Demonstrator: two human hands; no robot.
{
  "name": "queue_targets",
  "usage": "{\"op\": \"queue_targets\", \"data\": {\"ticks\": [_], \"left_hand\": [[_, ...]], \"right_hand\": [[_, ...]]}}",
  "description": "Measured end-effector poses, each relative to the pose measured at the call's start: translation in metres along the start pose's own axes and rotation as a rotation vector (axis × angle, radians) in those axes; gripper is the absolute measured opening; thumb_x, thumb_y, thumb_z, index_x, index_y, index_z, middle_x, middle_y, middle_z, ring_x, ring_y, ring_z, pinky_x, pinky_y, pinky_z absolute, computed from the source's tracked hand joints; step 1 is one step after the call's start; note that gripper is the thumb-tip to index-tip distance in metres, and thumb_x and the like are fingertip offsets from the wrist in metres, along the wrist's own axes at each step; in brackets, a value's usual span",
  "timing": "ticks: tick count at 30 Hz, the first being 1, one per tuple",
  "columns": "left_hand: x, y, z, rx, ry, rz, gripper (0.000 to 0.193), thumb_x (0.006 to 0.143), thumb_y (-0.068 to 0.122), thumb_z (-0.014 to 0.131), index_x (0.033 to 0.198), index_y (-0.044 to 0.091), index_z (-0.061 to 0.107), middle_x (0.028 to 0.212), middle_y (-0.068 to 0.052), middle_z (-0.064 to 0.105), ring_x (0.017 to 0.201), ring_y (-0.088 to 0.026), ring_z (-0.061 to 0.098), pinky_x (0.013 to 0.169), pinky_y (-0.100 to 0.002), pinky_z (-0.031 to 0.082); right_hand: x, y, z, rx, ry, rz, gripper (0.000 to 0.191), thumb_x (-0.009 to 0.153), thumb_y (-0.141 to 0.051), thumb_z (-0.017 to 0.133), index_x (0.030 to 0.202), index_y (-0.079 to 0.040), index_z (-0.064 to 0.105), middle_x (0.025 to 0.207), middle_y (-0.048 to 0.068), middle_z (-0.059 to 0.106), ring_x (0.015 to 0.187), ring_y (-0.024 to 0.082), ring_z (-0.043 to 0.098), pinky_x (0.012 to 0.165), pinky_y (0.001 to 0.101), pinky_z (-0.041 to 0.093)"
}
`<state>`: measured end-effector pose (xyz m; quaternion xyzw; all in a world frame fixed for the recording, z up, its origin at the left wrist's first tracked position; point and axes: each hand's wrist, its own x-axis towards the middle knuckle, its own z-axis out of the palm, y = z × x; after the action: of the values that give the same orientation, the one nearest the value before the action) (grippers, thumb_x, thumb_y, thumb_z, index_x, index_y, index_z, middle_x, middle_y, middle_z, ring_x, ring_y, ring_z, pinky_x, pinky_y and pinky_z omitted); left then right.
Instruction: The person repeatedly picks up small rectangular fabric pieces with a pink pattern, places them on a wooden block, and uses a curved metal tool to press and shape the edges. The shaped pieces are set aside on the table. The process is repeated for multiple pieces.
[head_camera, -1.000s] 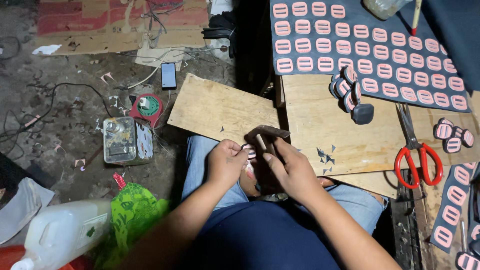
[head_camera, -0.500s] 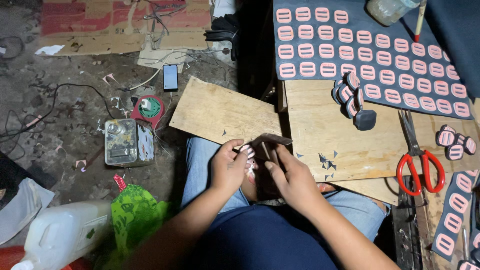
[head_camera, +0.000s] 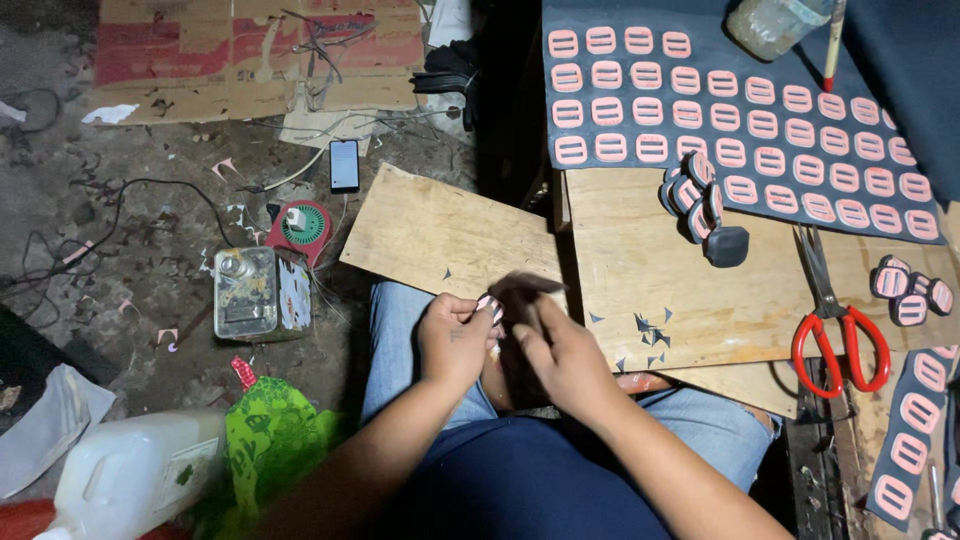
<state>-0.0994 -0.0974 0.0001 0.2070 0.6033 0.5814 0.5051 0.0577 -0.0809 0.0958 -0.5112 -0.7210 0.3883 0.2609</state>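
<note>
We hold our left hand (head_camera: 455, 340) and our right hand (head_camera: 565, 355) close together over our lap, just at the near edge of the wooden boards. The left hand is curled, and its fingertips pinch a small pink piece (head_camera: 489, 305). The right hand is also curled, its fingers bent around a dark blurred piece (head_camera: 525, 287) that sits between both hands; we cannot tell exactly how firmly it grips.

At our near left, on the floor, stands a white plastic jug (head_camera: 130, 475) with a small label, and beside it lies a green patterned bag (head_camera: 270, 440). A little farther there is a square metal tin (head_camera: 245, 292), and behind it a red round box (head_camera: 300, 225) with a green and white top.

In front of the hands lies a tilted plywood board (head_camera: 440, 235), and right of it a bigger board (head_camera: 660, 290) with small dark scraps near its front edge. This bigger board has the most free surface. Red-handled scissors (head_camera: 835, 320) lie at its right side.

Farther away, a dark sheet (head_camera: 760, 130) carries rows of pink rounded rectangular pieces, and a small stack of the same pieces (head_camera: 690, 190) stands at its near edge. A phone (head_camera: 344, 165) lies on the floor, and flat cardboard (head_camera: 250, 55) with red areas lies at the far end.
</note>
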Motion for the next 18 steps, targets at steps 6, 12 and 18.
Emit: {"op": "queue_targets", "data": {"ticks": [6,12,18], "left_hand": [[-0.006,0.01,0.002,-0.155,0.077,-0.09,0.025,0.086,-0.001,0.065,0.103,0.002,0.047,0.085,-0.007,0.066,0.067,-0.017,0.074,0.057,-0.029,0.061],[-0.008,0.017,0.002,0.011,0.028,-0.098,0.028,0.091,0.003,0.065,0.117,0.005,0.056,0.079,-0.009,0.066,0.062,-0.017,0.067,0.051,-0.028,0.054],[-0.004,0.008,0.0,0.004,0.029,-0.056,0.023,0.089,0.005,0.069,0.108,0.002,0.056,0.077,-0.011,0.068,0.06,-0.014,0.065,0.051,-0.028,0.054]], "right_hand": [[0.004,0.004,-0.004,0.139,-0.026,0.064,0.051,0.094,-0.021,0.062,0.139,0.002,0.053,0.118,0.022,0.074,0.109,0.028,0.073,0.092,0.0325,0.053],[0.006,0.006,-0.004,0.136,-0.011,-0.086,0.055,0.1,-0.019,0.062,0.145,0.008,0.046,0.134,0.026,0.067,0.123,0.029,0.066,0.101,0.0322,0.048],[0.004,0.005,0.0,0.12,-0.125,0.071,0.049,0.097,-0.023,0.061,0.139,0.001,0.056,0.12,0.022,0.073,0.11,0.025,0.073,0.094,0.0294,0.052]]}}
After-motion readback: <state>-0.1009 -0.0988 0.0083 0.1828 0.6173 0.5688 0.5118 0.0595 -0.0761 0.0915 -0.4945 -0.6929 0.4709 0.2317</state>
